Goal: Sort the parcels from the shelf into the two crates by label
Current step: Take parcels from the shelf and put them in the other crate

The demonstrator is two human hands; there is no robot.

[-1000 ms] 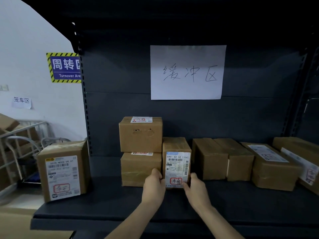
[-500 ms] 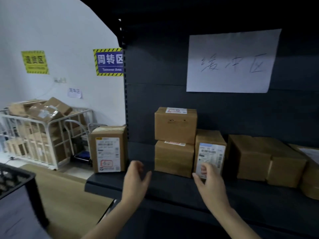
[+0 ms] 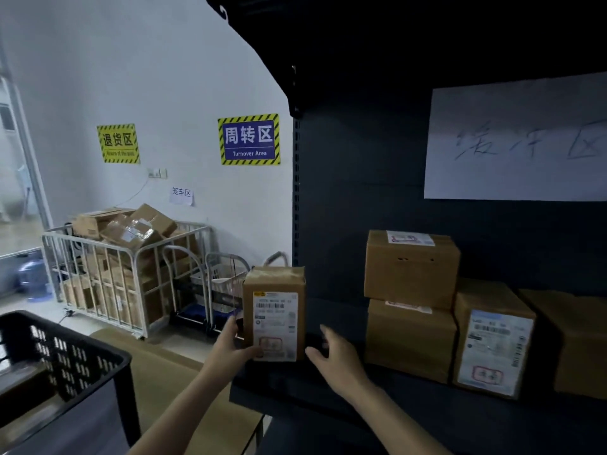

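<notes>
Head camera, at the sorting station: one dark metal shelf [image 3: 410, 400] fills the right half of the frame, its upper bays lost in shadow, with one white paper sheet [image 3: 512, 139] taped to its back panel, the handwriting blurred and cut off at the right edge. One white wire cage trolley [image 3: 108, 280] stands by the wall, heaped with cardboard boxes too jumbled to count. One black slotted plastic crate [image 3: 65, 353] shows at lower left, only its corner in view. Five brown cardboard parcels sit on the shelf: an upright parcel [image 3: 274, 310] at the left end, a stacked pair, upper box [image 3: 410, 270] on lower box [image 3: 409, 336], a labelled parcel [image 3: 492, 336] touching them, and a fifth parcel [image 3: 578, 343] cropped by the frame. Of the two hands, the left hand [image 3: 230, 351] grips the upright parcel's lower left edge, thumb across its white label; the right hand [image 3: 338, 362] is spread open just beside its right side, contact unclear. Two hazard-striped wall signs hang behind, a blue sign [image 3: 249, 139] and a yellow sign [image 3: 118, 143].
</notes>
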